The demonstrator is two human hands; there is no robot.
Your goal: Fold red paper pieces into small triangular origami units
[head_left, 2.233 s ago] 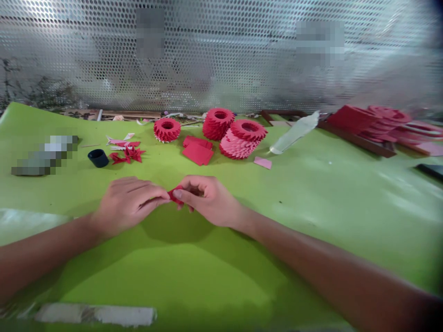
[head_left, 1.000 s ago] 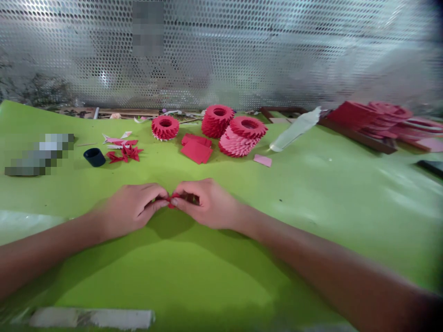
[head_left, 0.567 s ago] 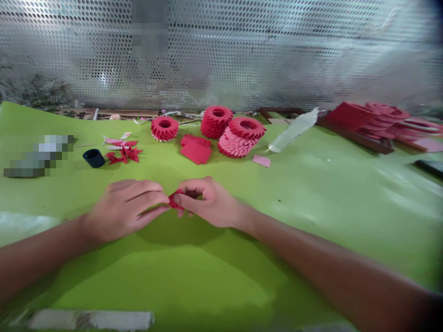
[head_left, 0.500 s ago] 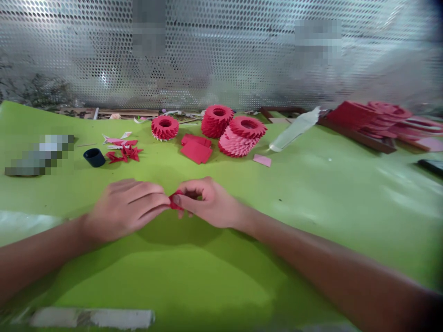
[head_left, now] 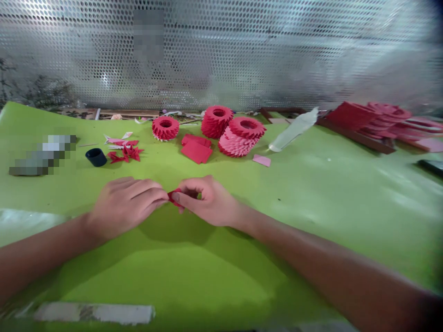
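Observation:
My left hand (head_left: 128, 205) and my right hand (head_left: 207, 202) meet at the middle of the green-covered table (head_left: 311, 193). Their fingertips pinch a small folded piece of red paper (head_left: 174, 197) from both sides, and most of it is hidden. Straight ahead stand rings of folded red paper units (head_left: 165, 128), a taller red ring (head_left: 216, 122) and a red-and-pink stack (head_left: 240, 137). Loose red paper rectangles (head_left: 196, 151) lie between them and my hands. Small folded red pieces (head_left: 124, 154) lie to the left.
A black cup (head_left: 96, 157) stands at left, and a pink paper slip (head_left: 261, 160) lies at centre right. A clear plastic sleeve (head_left: 293, 130) and red paper stacks (head_left: 351, 116) sit further right. A perforated metal screen (head_left: 221, 55) closes off the back.
My hands came close together, then eased slightly apart, still pinching the red paper. The paper now shows as a thinner folded strip. The objects on the table have not moved.

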